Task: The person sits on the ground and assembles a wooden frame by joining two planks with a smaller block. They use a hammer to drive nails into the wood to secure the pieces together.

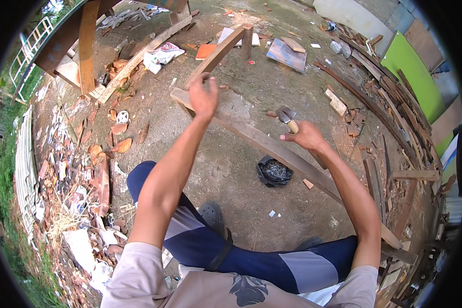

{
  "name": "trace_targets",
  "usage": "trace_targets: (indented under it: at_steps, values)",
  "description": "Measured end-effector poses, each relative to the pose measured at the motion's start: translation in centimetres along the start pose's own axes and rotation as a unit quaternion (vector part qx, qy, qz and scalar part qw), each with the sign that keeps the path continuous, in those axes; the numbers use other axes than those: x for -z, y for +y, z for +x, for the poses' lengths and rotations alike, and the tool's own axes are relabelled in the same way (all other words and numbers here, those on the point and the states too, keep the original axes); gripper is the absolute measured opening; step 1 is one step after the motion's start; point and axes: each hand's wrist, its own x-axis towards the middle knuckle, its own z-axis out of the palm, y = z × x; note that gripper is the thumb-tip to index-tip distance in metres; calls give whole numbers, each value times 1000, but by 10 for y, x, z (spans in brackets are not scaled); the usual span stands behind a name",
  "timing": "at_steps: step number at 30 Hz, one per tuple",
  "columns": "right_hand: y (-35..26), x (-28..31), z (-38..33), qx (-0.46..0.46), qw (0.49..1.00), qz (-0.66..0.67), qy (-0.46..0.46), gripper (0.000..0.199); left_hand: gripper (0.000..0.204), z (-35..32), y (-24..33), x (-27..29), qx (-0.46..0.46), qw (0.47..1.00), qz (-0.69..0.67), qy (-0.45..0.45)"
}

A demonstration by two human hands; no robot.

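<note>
A long wooden plank [262, 143] runs diagonally across the dirt ground, from the upper left toward the lower right. My left hand [204, 95] is above its far end, fingers curled close together; whether they pinch something small is not visible. My right hand [305, 136] grips the wooden handle of a hammer [286, 116], whose metal head is raised just above the plank's middle. My legs in dark blue shorts and dark shoes are below the plank.
A black bag of nails [274, 170] lies on the ground beside the plank. A second wooden beam [218, 54] leans beyond my left hand. Scrap boards [380, 102] pile at the right, a green panel [413, 74] behind them. Rubble and leaves [102, 154] lie left.
</note>
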Motion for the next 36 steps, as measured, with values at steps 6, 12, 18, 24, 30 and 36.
trace_targets:
  at_steps: [6,12,18,24,30,36]
  values:
    - [-83,-40,33,-15,999,38,29,49,49,63,-129,59,203,967,63,-140]
    - [-102,-62,49,-42,998,-12,38,42,48,58,-161,62,240,941,0,-237]
    - [-114,-58,46,-73,997,11,10,41,43,48,-185,68,230,939,-123,-225]
    - [-101,-61,44,-44,999,10,18,42,49,45,-195,83,130,926,-164,-313]
    - [-103,-52,29,-38,996,21,82,35,54,26,-162,70,125,966,-87,-211]
    - [-82,-7,-28,33,986,15,160,24,50,-67,-174,31,345,929,-90,-101]
